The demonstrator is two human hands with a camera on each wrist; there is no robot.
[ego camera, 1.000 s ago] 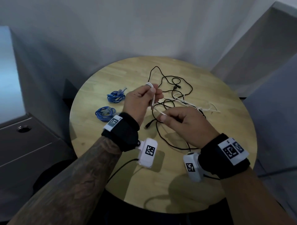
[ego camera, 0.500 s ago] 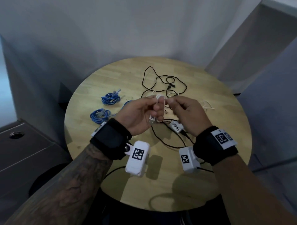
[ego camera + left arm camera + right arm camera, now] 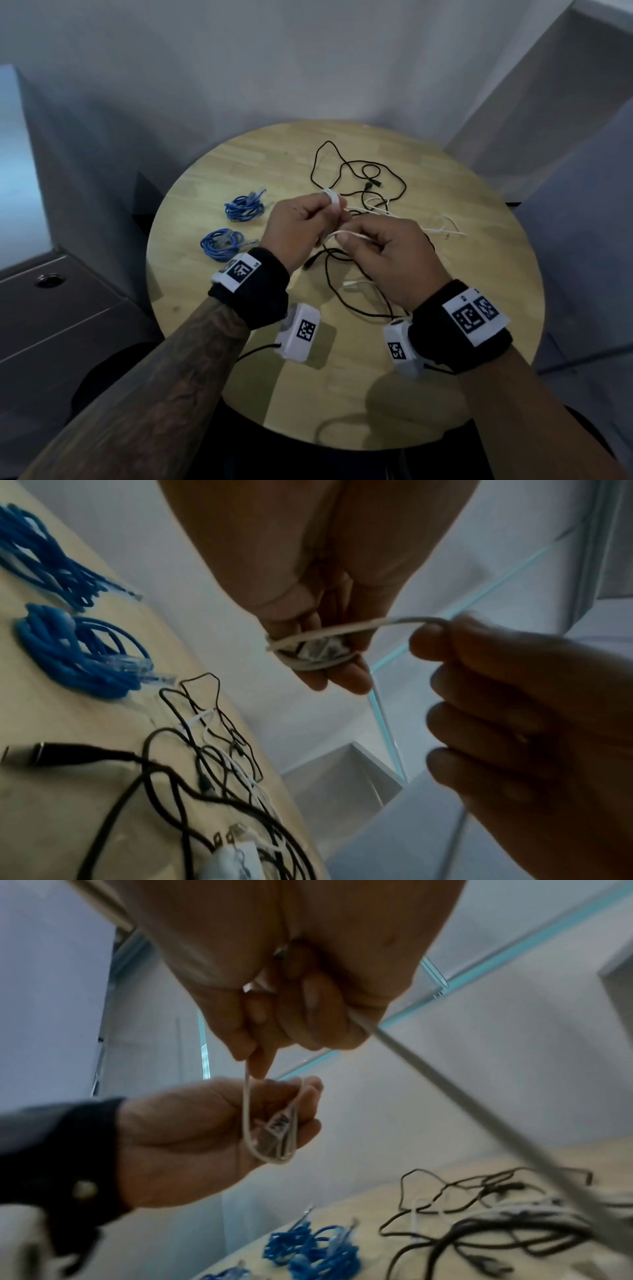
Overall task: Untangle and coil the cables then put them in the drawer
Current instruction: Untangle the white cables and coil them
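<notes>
Above the round wooden table [image 3: 428, 377] my left hand [image 3: 301, 224] grips a small coil of white cable [image 3: 333, 200], seen from below as loops around a plug [image 3: 315, 653]. My right hand [image 3: 387, 253] pinches the free run of the same white cable [image 3: 352, 234] [image 3: 445, 1085], which stretches between the two hands. The rest of it trails into a tangle of black cables [image 3: 363, 178] and loose white strands [image 3: 442, 228] on the table behind the hands. Two coiled blue cables [image 3: 244, 208] [image 3: 222, 241] lie at the table's left.
A grey drawer cabinet [image 3: 58, 318] with a round lock stands left of the table. Grey panels [image 3: 548, 120] close in the back right corner. A black USB plug [image 3: 41, 753] and a white plug [image 3: 352, 284] lie on the table under my hands.
The hands, apart a second ago and close together half a second ago, have drawn apart again with a length of white cable between them. The right hand has dropped lower.
</notes>
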